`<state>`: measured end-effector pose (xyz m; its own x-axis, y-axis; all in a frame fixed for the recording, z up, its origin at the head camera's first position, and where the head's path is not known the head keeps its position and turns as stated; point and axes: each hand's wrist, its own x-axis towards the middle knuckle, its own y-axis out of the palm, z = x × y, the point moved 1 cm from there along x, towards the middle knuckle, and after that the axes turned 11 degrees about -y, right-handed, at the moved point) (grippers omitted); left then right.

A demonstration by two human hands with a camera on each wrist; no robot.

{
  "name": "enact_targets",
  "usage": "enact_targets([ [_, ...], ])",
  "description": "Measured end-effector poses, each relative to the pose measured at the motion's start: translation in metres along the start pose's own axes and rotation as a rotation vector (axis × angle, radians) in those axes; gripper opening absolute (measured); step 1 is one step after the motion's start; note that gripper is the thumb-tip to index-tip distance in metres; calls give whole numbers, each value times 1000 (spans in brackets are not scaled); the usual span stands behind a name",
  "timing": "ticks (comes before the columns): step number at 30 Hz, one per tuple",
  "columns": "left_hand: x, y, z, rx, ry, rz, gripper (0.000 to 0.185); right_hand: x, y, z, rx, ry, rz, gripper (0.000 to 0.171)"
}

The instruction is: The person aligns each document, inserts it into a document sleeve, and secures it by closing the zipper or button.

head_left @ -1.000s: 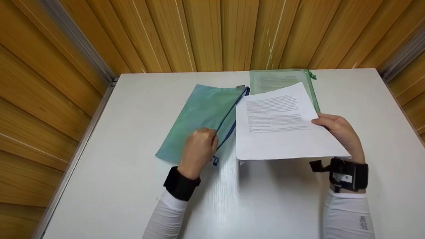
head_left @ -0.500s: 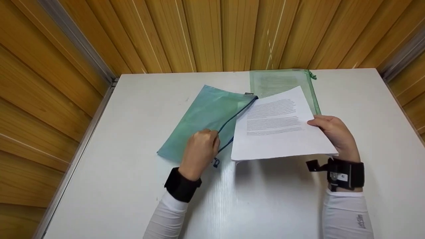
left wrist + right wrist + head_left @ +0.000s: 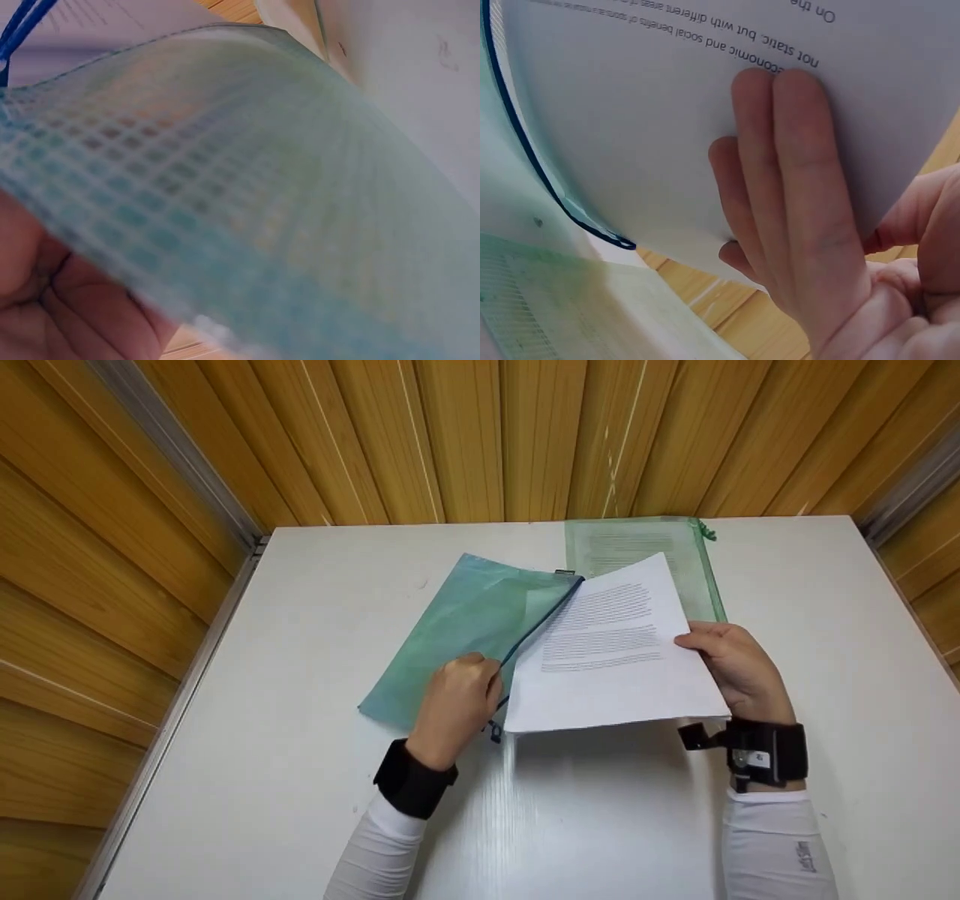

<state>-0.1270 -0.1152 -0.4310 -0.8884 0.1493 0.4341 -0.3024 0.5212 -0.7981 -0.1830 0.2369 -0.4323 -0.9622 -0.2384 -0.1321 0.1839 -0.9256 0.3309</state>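
Note:
My left hand (image 3: pixel 459 701) grips the edge of a blue-green mesh zipper pouch (image 3: pixel 457 619) near the lower end of its mouth, fingers curled. The dark blue zipper (image 3: pixel 541 619) runs along the open side, and its pull (image 3: pixel 495 731) hangs below the hand. A stack of printed paper (image 3: pixel 600 690) is pinched at its right edge by my right hand (image 3: pixel 739 667), thumb on top. In the right wrist view the fingers (image 3: pixel 810 150) lie flat under the paper. The stack's far left corner is inside the pouch mouth; its near edge is raised above the table.
A second, green mesh pouch (image 3: pixel 637 538) with printed sheets inside lies at the table's back edge, partly behind the paper. The white table (image 3: pixel 262 720) meets a wood-patterned wall (image 3: pixel 465 442) at the back.
My right hand has moved left with the paper, and the stack's left corner has entered the pouch mouth. The pouch has shifted slightly right; the left hand keeps its grip.

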Motion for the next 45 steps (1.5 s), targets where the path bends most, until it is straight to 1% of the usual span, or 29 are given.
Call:
enact_targets([
  [3,0,0,0,-2,-5,14,37,0,1,-1,-3,1,-9,27],
  [7,0,0,0,-7,3,53,14,1,2,-2,-37,1,-39,23],
  [9,0,0,0,-7,26,83,17,2,3,-2,-64,1,-53,30],
  [10,1,0,0,-11,38,99,19,3,4,-2,-76,0,-60,38],
  [12,1,0,0,-17,66,131,18,4,6,-2,-95,-1,-80,53],
  [14,2,0,0,-32,91,161,20,5,7,-3,-110,-3,-94,60],
  [17,3,-1,1,-61,113,200,22,5,9,-3,-128,-3,-116,61],
  [21,2,-2,2,-128,112,252,19,6,10,-2,-169,-14,-145,61],
  [25,1,-4,2,-178,108,297,29,6,11,-2,-237,-17,-179,62],
  [29,-1,-6,1,-160,95,341,41,6,12,-2,-279,-12,-209,61],
  [32,-2,-8,-1,-122,85,371,50,6,12,-2,-287,-15,-226,58],
  [34,-3,-8,-2,-90,90,377,48,6,13,-2,-287,-19,-234,57],
  [39,-5,-7,-5,-19,120,361,29,6,14,-3,-293,-26,-255,56],
  [45,-8,-6,-6,-11,146,333,19,4,16,-6,-357,-36,-279,55],
])
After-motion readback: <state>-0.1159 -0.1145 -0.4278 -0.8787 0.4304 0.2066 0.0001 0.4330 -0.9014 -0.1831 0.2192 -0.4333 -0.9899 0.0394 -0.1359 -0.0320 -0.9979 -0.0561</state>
